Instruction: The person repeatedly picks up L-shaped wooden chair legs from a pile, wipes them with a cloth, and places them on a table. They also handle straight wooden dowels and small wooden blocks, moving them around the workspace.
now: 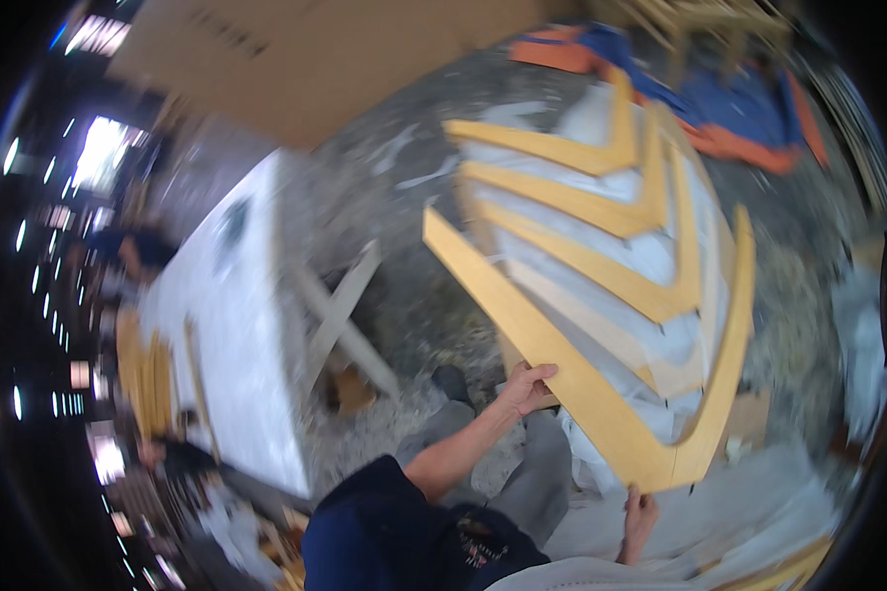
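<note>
A V-shaped yellow wooden frame piece (601,399) is held up in front of me, its two arms pointing away. My left hand (530,387) grips the edge of its left arm, with the thumb on top and the fingers underneath. At the near corner, my right hand (641,517) pinches the edge, its fingertips partly hidden below the wood. Beyond the held piece, several similar V-shaped pieces (601,266) lie in a row on white foam sheeting (650,261) on the floor.
To the left stands a white-topped table (237,325) with crossed wooden legs (340,315). A large cardboard sheet (315,59) is at the back. Blue and orange tarps (739,113) lie by a wooden stand (710,25) at far right. Another person (133,251) is blurred at far left.
</note>
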`<state>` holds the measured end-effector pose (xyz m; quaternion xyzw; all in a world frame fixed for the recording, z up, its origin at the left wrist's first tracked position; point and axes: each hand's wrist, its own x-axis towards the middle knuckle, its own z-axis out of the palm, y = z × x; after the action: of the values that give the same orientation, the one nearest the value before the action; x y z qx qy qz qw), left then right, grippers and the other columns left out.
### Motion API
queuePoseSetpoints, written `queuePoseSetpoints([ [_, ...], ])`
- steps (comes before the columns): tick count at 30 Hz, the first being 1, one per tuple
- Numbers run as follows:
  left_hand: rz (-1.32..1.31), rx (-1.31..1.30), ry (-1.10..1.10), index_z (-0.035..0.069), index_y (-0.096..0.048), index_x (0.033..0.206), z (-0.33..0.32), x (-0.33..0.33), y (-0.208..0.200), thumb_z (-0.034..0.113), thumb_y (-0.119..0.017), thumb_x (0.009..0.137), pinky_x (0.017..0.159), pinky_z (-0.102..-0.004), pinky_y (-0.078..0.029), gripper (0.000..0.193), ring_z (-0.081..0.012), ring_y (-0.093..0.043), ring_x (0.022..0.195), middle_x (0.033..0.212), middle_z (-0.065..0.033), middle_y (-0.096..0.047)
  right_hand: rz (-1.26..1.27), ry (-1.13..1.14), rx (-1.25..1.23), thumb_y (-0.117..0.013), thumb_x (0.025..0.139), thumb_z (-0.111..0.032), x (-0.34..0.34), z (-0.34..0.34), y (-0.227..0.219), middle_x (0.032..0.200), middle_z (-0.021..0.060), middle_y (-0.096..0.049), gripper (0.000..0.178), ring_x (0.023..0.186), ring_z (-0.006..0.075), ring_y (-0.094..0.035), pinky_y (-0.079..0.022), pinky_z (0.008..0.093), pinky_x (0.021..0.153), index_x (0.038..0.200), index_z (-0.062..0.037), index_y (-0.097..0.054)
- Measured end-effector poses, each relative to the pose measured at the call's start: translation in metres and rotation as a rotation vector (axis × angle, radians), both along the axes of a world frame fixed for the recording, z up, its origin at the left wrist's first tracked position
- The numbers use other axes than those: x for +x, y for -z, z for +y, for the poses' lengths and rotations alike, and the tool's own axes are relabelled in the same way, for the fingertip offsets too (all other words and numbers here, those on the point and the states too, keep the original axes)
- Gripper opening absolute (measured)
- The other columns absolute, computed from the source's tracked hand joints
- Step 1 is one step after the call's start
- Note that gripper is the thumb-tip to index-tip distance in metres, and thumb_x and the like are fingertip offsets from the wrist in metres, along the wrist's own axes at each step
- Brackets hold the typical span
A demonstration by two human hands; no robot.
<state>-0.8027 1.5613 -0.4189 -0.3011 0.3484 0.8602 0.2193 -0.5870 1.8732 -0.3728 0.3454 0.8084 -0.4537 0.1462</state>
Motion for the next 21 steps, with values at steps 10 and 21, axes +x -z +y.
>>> queuePoseSetpoints([
  [10, 0.560, -0.179, -0.535, -0.002, -0.054, 0.125, -0.290, 0.138, -0.256, 0.005, -0.067, 0.080, 0.089, -0.0360, -0.053, 0.047, -0.0220, -0.065, 0.102, 0.116, -0.0115, -0.065, 0.018, 0.156, -1.141, -0.054, 0.097, -0.051, 0.000, -0.257, -0.110, 0.092, 0.0055, -0.061, 0.051, 0.081, 0.0180, -0.057, -0.050, 0.0437, 0.082, 0.126, -0.0093, -0.051],
  [21, 1.492, -0.634, -0.755, -0.005, -0.037, 0.140, -0.541, 0.274, -0.509, 0.027, -0.077, 0.066, 0.095, -0.0421, -0.051, 0.090, -0.0306, -0.057, 0.114, 0.127, -0.0203, -0.053, -0.230, -0.760, -1.698, -0.058, 0.099, -0.037, -0.002, -0.614, -0.234, 0.087, 0.0042, -0.059, 0.036, 0.081, 0.0166, -0.058, -0.050, 0.0421, 0.087, 0.111, -0.0030, -0.057],
])
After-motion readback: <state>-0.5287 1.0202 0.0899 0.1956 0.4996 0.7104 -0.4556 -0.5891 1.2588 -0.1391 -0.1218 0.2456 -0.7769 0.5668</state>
